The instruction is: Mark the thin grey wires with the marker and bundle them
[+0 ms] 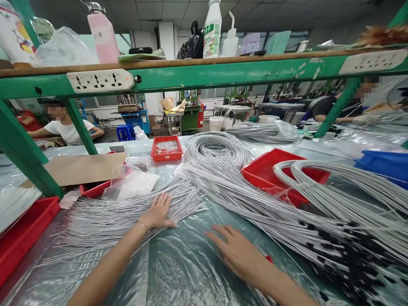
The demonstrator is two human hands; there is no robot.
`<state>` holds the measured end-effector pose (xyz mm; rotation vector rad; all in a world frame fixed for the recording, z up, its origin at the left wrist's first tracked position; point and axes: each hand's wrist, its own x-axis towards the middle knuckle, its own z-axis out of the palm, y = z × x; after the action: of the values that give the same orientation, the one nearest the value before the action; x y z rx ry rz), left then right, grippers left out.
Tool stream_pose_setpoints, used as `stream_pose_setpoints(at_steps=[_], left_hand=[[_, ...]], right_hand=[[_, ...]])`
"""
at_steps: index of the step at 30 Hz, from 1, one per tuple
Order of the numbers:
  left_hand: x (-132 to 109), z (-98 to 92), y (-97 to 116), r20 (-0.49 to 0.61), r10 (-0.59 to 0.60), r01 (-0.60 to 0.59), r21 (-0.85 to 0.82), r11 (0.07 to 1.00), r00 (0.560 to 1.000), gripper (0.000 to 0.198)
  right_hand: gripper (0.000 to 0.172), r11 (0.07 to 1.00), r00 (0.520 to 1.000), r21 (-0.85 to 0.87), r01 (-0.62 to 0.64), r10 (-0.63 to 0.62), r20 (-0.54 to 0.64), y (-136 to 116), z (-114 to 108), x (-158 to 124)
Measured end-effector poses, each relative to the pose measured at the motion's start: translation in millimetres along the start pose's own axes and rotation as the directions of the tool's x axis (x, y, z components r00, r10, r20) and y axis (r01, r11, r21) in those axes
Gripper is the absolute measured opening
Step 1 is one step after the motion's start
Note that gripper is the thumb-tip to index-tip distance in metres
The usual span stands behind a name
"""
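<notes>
My left hand [158, 211] lies with fingers spread on a wide bundle of thin grey-white cables [117, 212], near its right end. A bracelet circles that wrist. Over the plastic-covered table [181, 259], my right hand [234, 250] is stretched out with its fingers apart, holding nothing; it is slightly blurred. To its right runs a second, thicker bundle of cables [242, 195], which leads from a large coil [216, 148] at the back to black connector ends [347, 255] at the lower right.
Small metal parts fill a red tray [167, 156] at the back. Another red tray [270, 161] sits partly under looped cables [334, 182]. A green shelf frame [204, 70] with a power strip [101, 80] and bottles spans above. Two people work beyond the table.
</notes>
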<state>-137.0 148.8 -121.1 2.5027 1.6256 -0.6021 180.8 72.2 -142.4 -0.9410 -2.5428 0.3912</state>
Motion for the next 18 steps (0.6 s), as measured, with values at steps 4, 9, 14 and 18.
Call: stream_pose_setpoints(at_steps=[4,9,14,18], left_hand=[[-7.0,-3.0,5.5,0.007,0.019,-0.018,-0.04,0.999,1.0,0.103],[-34.3,-15.9,23.2,-0.151,0.057,-0.056,0.014,0.998,0.987,0.086],[-55.2,-13.5,41.9,-0.246,0.051,-0.037,0.061,0.997,0.968,0.034],[-55.7,-3.0,44.3,-0.234,0.006,0.012,0.072,0.997,0.972,0.018]], right_hand=[[0.076,0.983,0.979,-0.103,0.152,-0.136,0.155,-0.3,36.9,81.2],[0.087,0.962,0.949,-0.208,0.176,-0.109,0.295,19.0,71.6,158.6],[0.113,0.966,0.839,-0.187,0.177,-0.049,0.542,22.5,66.9,194.2],[0.113,0.98,0.821,-0.141,0.139,-0.034,0.57,22.9,63.5,200.3]])
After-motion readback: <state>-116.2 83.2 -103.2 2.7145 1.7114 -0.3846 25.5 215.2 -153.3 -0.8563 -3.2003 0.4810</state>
